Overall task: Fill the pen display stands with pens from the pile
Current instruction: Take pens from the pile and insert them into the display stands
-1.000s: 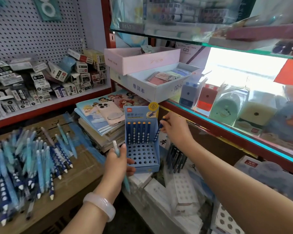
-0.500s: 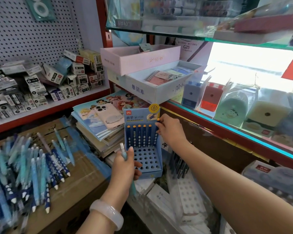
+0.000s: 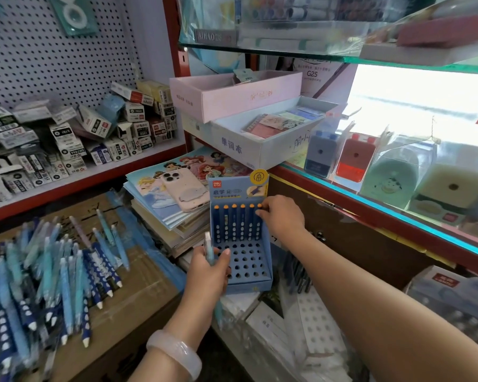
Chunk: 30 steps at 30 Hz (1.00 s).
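Pen stand (image 3: pixel 242 268), blue cardboard, stood upright at front of low counter, beside stack of picture books (image 3: pixel 166 205). Back row held six dark blue pens (image 3: pixel 234 224) with orange caps; rows in front showed bare holes. Right hand (image 3: pixel 283 216) pinched top of rightmost pen in row. Left hand (image 3: pixel 209 274) gripped light blue pen (image 3: pixel 209 248) upright against stand's left front corner; bracelet (image 3: pixel 174 354) on wrist. Pile of pens (image 3: pixel 47 277) lay on cardboard box (image 3: pixel 138 307) at left. Pink phone (image 3: pixel 184 188) rested on books.
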Tool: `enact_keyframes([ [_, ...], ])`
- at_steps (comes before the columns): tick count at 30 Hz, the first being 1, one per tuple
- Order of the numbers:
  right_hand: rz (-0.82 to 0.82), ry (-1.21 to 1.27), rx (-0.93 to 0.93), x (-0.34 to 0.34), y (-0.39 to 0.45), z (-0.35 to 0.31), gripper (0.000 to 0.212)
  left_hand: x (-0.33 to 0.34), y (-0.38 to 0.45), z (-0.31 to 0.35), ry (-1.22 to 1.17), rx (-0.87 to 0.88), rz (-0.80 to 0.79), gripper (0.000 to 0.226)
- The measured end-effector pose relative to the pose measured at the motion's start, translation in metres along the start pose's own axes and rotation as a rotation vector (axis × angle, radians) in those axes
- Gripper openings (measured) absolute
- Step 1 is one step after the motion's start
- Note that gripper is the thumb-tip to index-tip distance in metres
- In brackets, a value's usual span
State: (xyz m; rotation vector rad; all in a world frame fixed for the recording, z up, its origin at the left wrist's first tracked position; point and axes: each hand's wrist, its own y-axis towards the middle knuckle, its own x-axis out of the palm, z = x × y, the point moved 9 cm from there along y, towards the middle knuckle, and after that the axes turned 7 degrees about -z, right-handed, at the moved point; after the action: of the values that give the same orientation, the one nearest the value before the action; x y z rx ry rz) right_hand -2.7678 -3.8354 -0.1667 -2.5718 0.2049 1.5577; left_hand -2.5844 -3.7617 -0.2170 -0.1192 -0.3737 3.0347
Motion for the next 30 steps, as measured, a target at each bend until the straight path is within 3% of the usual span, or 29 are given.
enact_keyframes([
  [6, -0.009, -0.026, 0.010, 0.002, -0.004, -0.004, 0.021, 0.006, -0.004, 0.001, -0.052, -0.020, -0.021, 0.011],
  [12, 0.102, 0.271, -0.092, -0.032, -0.046, -0.010, 0.023, 0.013, -0.024, 0.026, -0.015, 0.104, -0.102, 0.014],
  [16, -0.203, 0.451, -0.243, -0.033, -0.089, -0.034, 0.025, 0.025, -0.045, 0.045, 0.048, 0.229, -0.174, 0.011],
  [18, -0.245, 0.498, -0.268, -0.039, -0.107, -0.034, 0.021, 0.036, -0.055, 0.050, 0.070, 0.258, -0.206, 0.012],
  [23, -0.117, 0.607, -0.259, -0.088, -0.151, -0.004, 0.018, 0.075, -0.085, 0.063, 0.122, 0.279, -0.283, 0.017],
  [26, 0.000, 0.710, -0.217, -0.129, -0.176, 0.036, 0.011, 0.105, -0.105, 0.063, 0.277, 0.271, -0.364, 0.036],
  [30, 0.173, 0.635, -0.170, -0.173, -0.212, 0.100, 0.005, 0.139, -0.129, 0.054, 0.358, 0.272, -0.421, 0.037],
])
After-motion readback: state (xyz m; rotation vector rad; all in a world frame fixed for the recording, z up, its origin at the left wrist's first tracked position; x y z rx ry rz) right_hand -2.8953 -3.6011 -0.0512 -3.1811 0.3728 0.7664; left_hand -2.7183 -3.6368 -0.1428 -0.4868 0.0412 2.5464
